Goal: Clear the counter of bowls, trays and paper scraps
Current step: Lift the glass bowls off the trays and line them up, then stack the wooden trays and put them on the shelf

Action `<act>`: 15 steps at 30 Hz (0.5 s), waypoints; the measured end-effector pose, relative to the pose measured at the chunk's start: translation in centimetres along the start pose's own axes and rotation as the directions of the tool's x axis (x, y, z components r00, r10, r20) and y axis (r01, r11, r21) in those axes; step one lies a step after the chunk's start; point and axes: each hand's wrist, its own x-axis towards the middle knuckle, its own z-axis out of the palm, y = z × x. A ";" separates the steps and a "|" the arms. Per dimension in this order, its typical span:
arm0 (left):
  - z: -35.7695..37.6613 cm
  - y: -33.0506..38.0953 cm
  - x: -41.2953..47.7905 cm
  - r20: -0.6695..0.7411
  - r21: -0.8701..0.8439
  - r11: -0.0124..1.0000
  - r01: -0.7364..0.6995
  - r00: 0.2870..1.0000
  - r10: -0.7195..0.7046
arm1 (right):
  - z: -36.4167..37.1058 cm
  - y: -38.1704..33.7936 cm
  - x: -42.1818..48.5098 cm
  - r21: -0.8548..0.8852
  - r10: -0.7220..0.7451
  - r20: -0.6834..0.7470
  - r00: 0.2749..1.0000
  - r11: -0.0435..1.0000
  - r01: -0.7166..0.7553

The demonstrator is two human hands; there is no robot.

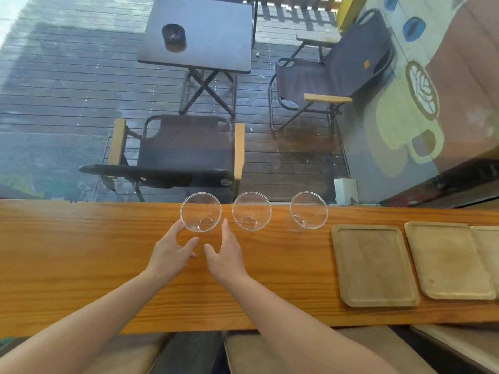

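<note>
- The step in hand looks like the first pick-up: both hands reach for the leftmost bowl [200,212], a clear glass one standing upright at the far edge of the tabletop [81,252].
- The left hand [170,252] has its grip released, fingers spread, with a fingertip at or just short of the bowl's left wall; whether it touches, I cannot tell.
- The right hand [225,255] is likewise released and empty, its fingers pointing up beside the bowl's right side, in the gap before the middle bowl [251,211].
- The next move, I judge, calls for closing both hands around the bowl's sides and lifting it straight up.
- Glass is smooth and the middle bowl stands near, so a careless right hand could knock it.
- A third bowl [309,210] stands further right along the same edge.
- Three wooden trays lie flat to the right: the nearest tray [375,265], the second tray [448,261] and a third tray [488,249] cut off by the frame.
- No paper scraps show on the tabletop.
</note>
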 end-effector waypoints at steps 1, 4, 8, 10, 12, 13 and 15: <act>-0.1 0.1 -0.2 -0.006 0.017 0.999 0.035 0.999 -0.035 | -0.2 0.0 -0.2 0.006 0.022 0.005 1.000 1.000 -0.022; -0.1 0.8 -1.5 0.023 0.062 0.991 0.119 0.992 -0.120 | -1.3 0.1 -1.2 -0.075 0.075 0.052 0.996 0.995 -0.071; 0.4 2.5 -4.3 0.139 0.169 0.980 0.106 0.982 -0.131 | -5.0 0.1 -4.0 -0.191 0.130 0.106 0.986 0.976 -0.109; 1.4 3.8 -5.7 0.201 0.206 0.976 0.065 0.974 -0.107 | -7.9 0.4 -5.6 -0.259 0.162 0.109 0.981 0.957 -0.129; 3.0 5.4 -6.8 0.266 0.244 0.970 0.005 0.961 -0.072 | -11.5 1.3 -7.2 -0.300 0.207 0.086 0.974 0.938 -0.173; 4.0 6.5 -7.2 0.301 0.263 0.964 -0.029 0.952 -0.053 | -13.4 1.9 -8.0 -0.298 0.223 0.065 0.973 0.935 -0.195; 6.2 8.8 -8.0 0.362 0.293 0.951 -0.094 0.932 -0.020 | -17.3 3.5 -9.6 -0.289 0.236 -0.001 0.972 0.930 -0.226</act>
